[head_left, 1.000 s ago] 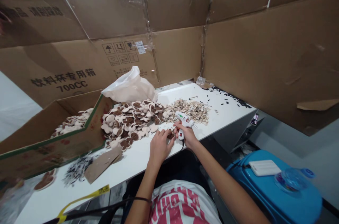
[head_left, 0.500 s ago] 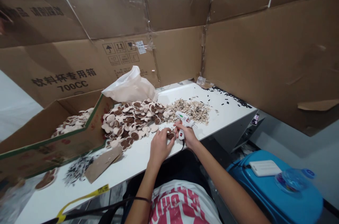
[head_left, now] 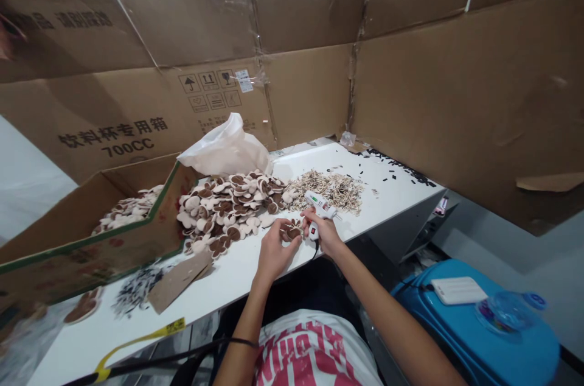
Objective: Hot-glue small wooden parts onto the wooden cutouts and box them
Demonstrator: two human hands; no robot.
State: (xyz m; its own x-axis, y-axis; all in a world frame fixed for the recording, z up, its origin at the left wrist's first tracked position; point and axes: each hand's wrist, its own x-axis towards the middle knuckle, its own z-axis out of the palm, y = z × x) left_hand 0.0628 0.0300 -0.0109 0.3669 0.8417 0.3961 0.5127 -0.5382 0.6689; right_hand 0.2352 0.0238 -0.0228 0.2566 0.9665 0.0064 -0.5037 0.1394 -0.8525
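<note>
My left hand (head_left: 276,250) pinches a brown felt piece with a pale edge (head_left: 292,230) over the front edge of the white table. A pale strand lies across that piece. In my right hand (head_left: 323,231) is a white hot glue gun (head_left: 321,204), its nozzle pointing to the right and its cord hanging down. The right fingertips are close to the felt piece; whether they touch it I cannot tell. Just behind my hands lies a heap of brown and cream felt pieces (head_left: 232,206), and beside it a pile of short pale loops (head_left: 333,188).
On the left stands an open cardboard box (head_left: 168,234) with more felt pieces. A cardboard flap (head_left: 180,281) and dark scraps (head_left: 137,291) lie before it. Tall cardboard walls (head_left: 310,94) surround the table (head_left: 228,279). A blue stool (head_left: 460,337) at right holds a bottle (head_left: 504,312) and a power bank (head_left: 458,290).
The felt piece in my left hand now shows more of its brown face, with the pale strand visible on it. My right hand keeps the glue gun almost in the same place.
</note>
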